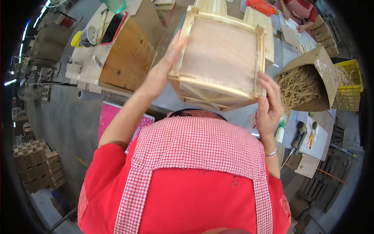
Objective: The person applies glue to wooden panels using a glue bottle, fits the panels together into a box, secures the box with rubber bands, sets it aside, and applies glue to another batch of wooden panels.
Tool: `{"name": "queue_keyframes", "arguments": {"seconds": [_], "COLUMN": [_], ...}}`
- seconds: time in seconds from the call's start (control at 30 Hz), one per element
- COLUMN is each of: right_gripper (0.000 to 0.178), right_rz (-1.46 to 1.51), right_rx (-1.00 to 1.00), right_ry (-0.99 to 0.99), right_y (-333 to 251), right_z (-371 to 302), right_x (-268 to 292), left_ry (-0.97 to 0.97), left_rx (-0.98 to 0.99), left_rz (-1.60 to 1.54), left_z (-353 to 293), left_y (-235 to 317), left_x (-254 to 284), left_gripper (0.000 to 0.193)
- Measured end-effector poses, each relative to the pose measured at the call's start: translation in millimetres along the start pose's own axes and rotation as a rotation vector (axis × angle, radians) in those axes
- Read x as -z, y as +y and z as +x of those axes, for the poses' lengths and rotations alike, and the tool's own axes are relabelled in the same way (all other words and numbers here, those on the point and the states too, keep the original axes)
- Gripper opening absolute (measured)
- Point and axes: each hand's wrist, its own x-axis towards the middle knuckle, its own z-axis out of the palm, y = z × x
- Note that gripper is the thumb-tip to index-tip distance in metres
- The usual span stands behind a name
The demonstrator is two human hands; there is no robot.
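Note:
A square wooden box frame (220, 52) is held up over the work table, tilted so that one flat pale panel faces up. Raised wooden strips edge the panel, and crossed slats show on its near side. My left hand (163, 72) grips the box's left side, fingers along the upper edge. At the lower right corner, my right hand (269, 107) presses with curled fingers and thumb. Close to my right wrist stands a white glue bottle (279, 133) with a green cap.
A cardboard box (325, 74) tipped on its side spills wooden strips (300, 87). Beside it is a yellow crate (346, 97). Pliers (311, 136) and a black power tool (299, 134) lie right. A red-cased tablet (114, 28) rests left. Another person (300, 13) works at far right.

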Motion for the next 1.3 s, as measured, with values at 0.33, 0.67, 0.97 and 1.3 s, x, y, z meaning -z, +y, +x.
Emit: {"name": "queue_keyframes", "arguments": {"seconds": [0.33,0.67,0.97,1.3], "right_gripper": [0.05,0.056,0.07,0.062], "right_rz": [0.259,0.199,0.399,0.399], "right_rx": [-0.516,-0.415,-0.359,-0.54], "right_ry": [0.016,-0.139,-0.043,-0.064], "right_y": [19,31,5,20], "right_z": [38,59,60,55], "right_x": [13,-10,-61,-47], "left_ry": [0.07,0.17,0.341,0.29], "left_rx": [0.238,0.268,0.285,0.406], "left_rz": [-0.173,-0.232,-0.235,-0.176], "left_z": [31,41,15,18], "left_y": [20,19,28,26], "left_x": [3,23,57,22], "left_gripper": [0.068,0.054,0.051,0.056]}}
